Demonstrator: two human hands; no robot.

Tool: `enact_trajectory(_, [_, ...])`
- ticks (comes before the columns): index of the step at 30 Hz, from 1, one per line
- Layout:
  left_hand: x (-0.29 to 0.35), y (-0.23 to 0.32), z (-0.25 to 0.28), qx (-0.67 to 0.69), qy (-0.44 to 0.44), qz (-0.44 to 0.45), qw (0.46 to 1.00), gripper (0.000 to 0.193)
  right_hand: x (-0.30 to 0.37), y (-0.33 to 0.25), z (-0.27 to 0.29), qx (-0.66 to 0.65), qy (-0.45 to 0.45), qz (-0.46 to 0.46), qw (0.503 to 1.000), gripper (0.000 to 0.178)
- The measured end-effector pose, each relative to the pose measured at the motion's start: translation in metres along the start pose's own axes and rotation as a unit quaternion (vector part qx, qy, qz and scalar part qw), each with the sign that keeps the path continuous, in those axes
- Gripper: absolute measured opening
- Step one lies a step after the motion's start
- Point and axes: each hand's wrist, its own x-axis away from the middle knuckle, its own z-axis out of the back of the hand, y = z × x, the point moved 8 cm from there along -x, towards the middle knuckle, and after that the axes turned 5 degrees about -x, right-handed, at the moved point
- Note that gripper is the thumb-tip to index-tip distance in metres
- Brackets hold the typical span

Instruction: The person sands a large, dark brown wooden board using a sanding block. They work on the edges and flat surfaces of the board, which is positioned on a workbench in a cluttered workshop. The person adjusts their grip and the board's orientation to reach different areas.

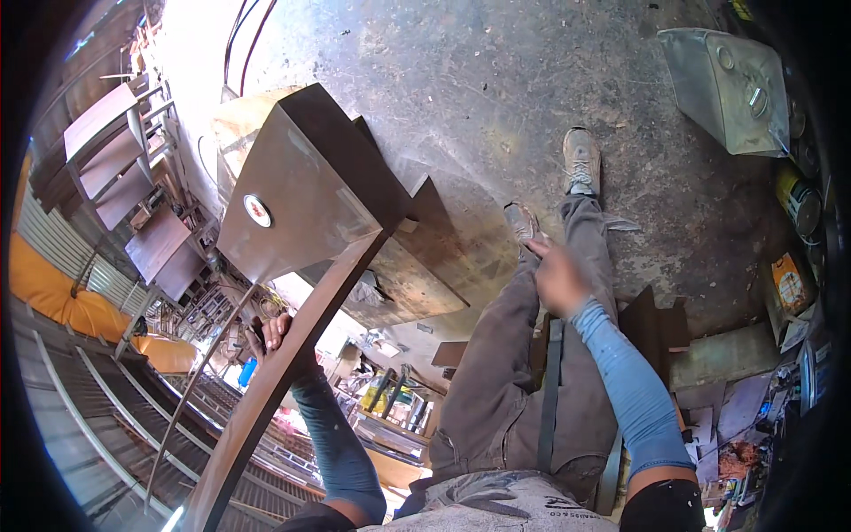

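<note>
A large brown metal piece, box-shaped with a flat tapering face (297, 208), stands at my left. A round white-and-red disc (258, 211) sits on that face. From its lower corner a long brown metal bar (292, 350) runs down toward the lower left. My left hand (277, 332) is closed over the bar's far edge, with its fingertips showing and the palm hidden behind it. In front of my legs hangs my right hand (562, 282), smeared by motion. One of its fingers looks stretched out, and I make out nothing held in it.
Brown metal panels (425, 204) lie beside the box-shaped piece. A grey metal tank-like container (731, 93) is at the upper right, near a yellow tin (800, 202). Shelves (111, 160) line the left. Clutter (740, 426) fills the lower right. My shoes (581, 160) rest on the stained concrete floor (461, 80).
</note>
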Motion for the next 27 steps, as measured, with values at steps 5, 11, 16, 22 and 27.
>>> enact_trajectory(5, [-0.002, -0.003, 0.008, 0.049, 0.01, 0.005, 0.999, 0.047, 0.026, 0.076, 0.003, -0.038, 0.064, -0.03, 0.997, 0.058])
enact_trajectory(11, [0.003, -0.008, -0.004, 0.036, -0.01, 0.032, 0.999, 0.047, -0.057, -0.125, -0.022, 0.022, 0.103, 0.297, 0.949, 0.063])
enact_trajectory(16, [0.008, -0.009, -0.023, 0.084, -0.032, 0.015, 0.996, 0.045, -0.157, -0.256, -0.099, 0.08, 0.107, 0.434, 0.891, 0.055])
enact_trajectory(22, [0.013, 0.004, -0.007, -0.007, 0.023, -0.012, 1.0, 0.044, -0.216, -0.279, -0.145, 0.104, 0.131, 0.468, 0.868, 0.057])
enact_trajectory(27, [0.018, 0.003, -0.025, -0.046, 0.055, -0.061, 0.996, 0.037, -0.217, -0.27, -0.147, 0.116, 0.096, 0.449, 0.881, 0.06])
